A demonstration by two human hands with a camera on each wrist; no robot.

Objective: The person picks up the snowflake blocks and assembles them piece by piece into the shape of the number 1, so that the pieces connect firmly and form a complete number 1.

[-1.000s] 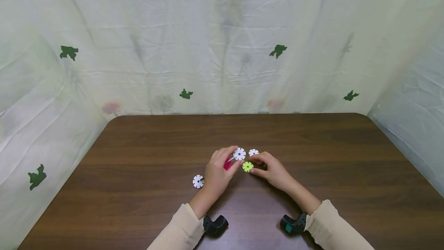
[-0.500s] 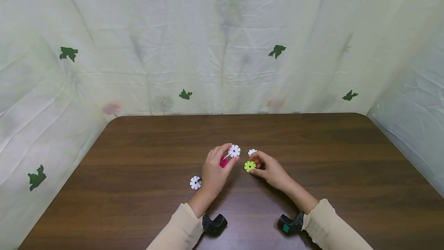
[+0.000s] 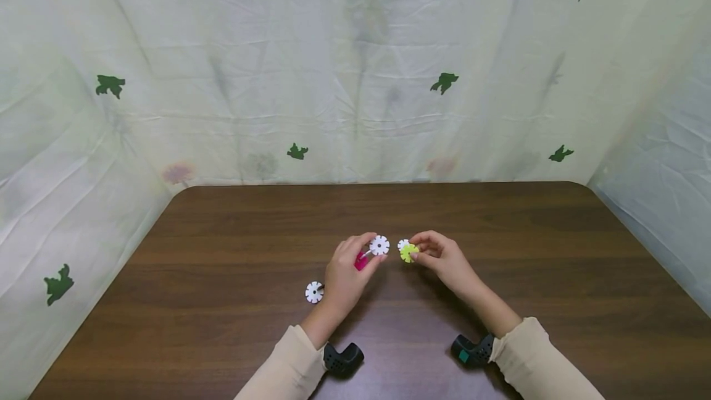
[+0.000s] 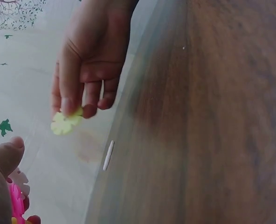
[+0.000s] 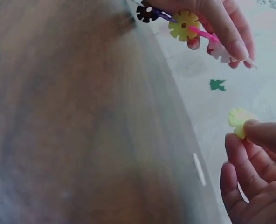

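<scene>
My left hand holds a chain of slotted plastic discs. Its front white disc shows beside the fingertips, with a pink disc behind it. The right wrist view shows a yellow disc and a dark disc farther along the chain. Another white disc sticks out left of this hand; its join is hidden. Between thumb and fingers, my right hand pinches a yellow-green disc, apart from the chain.
A loose white disc lies flat on the brown table, partly behind the yellow-green disc. The table's far edge meets a pale cloth printed with green birds. Black wrist cameras hang below both forearms.
My right hand has moved up and slightly right with the yellow-green disc, which now overlaps the loose white disc in view. My left hand shifted left, then slightly back right, with the chain.
</scene>
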